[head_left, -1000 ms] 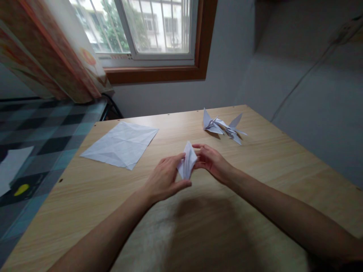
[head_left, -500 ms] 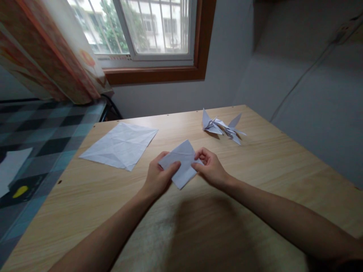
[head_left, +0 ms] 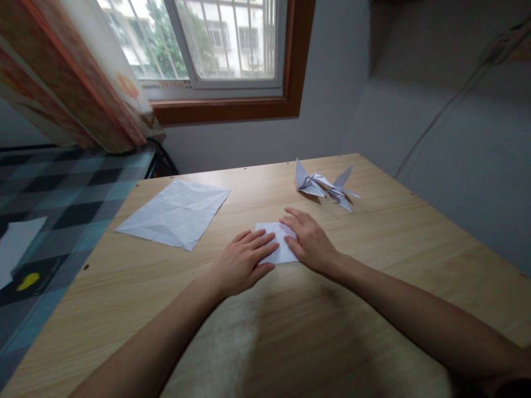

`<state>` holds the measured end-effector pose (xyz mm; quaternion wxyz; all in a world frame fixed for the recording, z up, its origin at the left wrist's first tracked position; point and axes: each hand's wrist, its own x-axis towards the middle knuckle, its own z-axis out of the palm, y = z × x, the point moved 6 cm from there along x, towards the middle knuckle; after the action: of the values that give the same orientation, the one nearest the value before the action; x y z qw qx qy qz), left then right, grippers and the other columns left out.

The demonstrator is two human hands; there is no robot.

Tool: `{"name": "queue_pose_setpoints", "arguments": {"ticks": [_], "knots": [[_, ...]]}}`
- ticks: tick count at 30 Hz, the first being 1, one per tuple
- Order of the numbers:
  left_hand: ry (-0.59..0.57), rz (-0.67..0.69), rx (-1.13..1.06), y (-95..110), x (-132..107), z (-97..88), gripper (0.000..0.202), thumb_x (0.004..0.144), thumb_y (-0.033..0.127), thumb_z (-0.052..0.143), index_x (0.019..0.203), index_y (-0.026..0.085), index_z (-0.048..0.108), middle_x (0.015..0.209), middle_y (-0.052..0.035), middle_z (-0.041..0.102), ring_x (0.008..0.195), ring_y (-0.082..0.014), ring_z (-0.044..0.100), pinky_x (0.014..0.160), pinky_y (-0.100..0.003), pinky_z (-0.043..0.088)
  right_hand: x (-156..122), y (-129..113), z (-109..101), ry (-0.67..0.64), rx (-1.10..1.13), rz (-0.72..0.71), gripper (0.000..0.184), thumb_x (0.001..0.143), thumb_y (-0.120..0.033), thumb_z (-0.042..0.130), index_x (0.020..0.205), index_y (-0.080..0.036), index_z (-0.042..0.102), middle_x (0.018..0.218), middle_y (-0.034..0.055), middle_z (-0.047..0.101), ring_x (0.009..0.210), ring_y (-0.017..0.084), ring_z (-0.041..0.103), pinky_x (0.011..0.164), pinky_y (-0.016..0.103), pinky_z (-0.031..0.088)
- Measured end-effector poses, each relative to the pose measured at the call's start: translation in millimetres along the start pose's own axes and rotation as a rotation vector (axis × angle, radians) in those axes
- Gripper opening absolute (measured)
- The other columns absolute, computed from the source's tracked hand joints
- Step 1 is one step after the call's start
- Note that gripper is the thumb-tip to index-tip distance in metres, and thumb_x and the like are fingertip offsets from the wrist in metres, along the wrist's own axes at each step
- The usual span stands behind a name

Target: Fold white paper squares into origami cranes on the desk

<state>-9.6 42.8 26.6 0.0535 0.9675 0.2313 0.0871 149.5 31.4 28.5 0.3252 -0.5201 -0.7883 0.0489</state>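
Observation:
A small folded sheet of white paper (head_left: pixel 281 249) lies on the wooden table (head_left: pixel 357 342) in front of me. My left hand (head_left: pixel 246 258) rests flat on its left part, fingers stretched out toward the right. On the paper's right side lies my right hand (head_left: pixel 309 239), its fingers extended and slightly bent, the index fingertip near the top edge. Both hands cover parts of the paper, so its left and right edges are partly hidden.
A creased, unfolded white sheet (head_left: pixel 174 213) lies at the table's far left. Folded paper cranes (head_left: pixel 326 185) stand at the back right. To the left is a surface with a checked cloth (head_left: pixel 83 182), bearing a white paper (head_left: pixel 19 243). A window (head_left: pixel 232 44) is beyond.
The folded paper went from being held tilted between both hands to lying flat on the table. Both hands opened from their pinches and now press on it.

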Motion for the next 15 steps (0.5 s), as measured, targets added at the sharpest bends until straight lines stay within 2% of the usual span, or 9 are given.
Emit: {"name": "queue_pose_setpoints", "arguments": {"ticks": [4, 7, 10, 12, 15], "knots": [[0.001, -0.018, 0.026, 0.1, 0.1, -5.8, 0.056, 0.094, 0.050, 0.051, 0.141, 0.019, 0.052, 0.144, -0.0130, 0.056, 0.134, -0.0327, 0.050, 0.109, -0.051, 0.039, -9.4, -13.5, 12.4, -0.199, -0.044, -0.157, 0.041, 0.095, -0.021, 0.050, 0.134, -0.008, 0.057, 0.140, 0.0206, 0.057, 0.133, 0.029, 0.052, 0.114, 0.048, 0.041], [-0.015, 0.011, -0.004, -0.7, -1.5, -9.0, 0.058, 0.091, 0.052, 0.055, 0.137, 0.017, 0.055, 0.144, -0.0154, 0.055, 0.132, -0.0346, 0.052, 0.108, -0.053, 0.040, -12.3, -10.0, 7.3, -0.257, -0.033, -0.233, 0.046, 0.093, -0.035, 0.060, 0.131, -0.008, 0.060, 0.138, 0.0210, 0.059, 0.132, 0.032, 0.053, 0.112, 0.049, 0.042], [0.008, 0.015, -0.048, -4.0, -3.2, -11.1, 0.047, 0.090, 0.044, 0.057, 0.129, 0.017, 0.060, 0.141, -0.0155, 0.058, 0.130, -0.0331, 0.055, 0.107, -0.053, 0.042, -13.4, -6.9, -4.8, -0.213, -0.031, -0.320, 0.048, 0.087, -0.050, 0.068, 0.114, -0.011, 0.069, 0.124, 0.0212, 0.068, 0.117, 0.034, 0.063, 0.100, 0.050, 0.050], [0.050, 0.021, -0.072, -6.0, -4.0, -12.5, 0.039, 0.090, 0.038, 0.058, 0.122, 0.017, 0.063, 0.136, -0.0151, 0.062, 0.127, -0.0309, 0.058, 0.107, -0.050, 0.043, -14.9, -9.2, -10.2, -0.164, -0.087, -0.376, 0.039, 0.088, -0.052, 0.066, 0.094, -0.013, 0.073, 0.107, 0.0189, 0.074, 0.100, 0.032, 0.067, 0.088, 0.047, 0.053], [0.116, 0.040, -0.091, -8.1, -4.8, -14.0, 0.026, 0.093, 0.035, 0.055, 0.110, 0.018, 0.066, 0.128, -0.0139, 0.067, 0.121, -0.0280, 0.062, 0.104, -0.046, 0.046, -18.5, -17.7, -10.2, -0.125, -0.188, -0.446, 0.039, 0.093, -0.049, 0.060, 0.071, -0.017, 0.066, 0.085, 0.0129, 0.073, 0.078, 0.025, 0.064, 0.072, 0.038, 0.048]]}}
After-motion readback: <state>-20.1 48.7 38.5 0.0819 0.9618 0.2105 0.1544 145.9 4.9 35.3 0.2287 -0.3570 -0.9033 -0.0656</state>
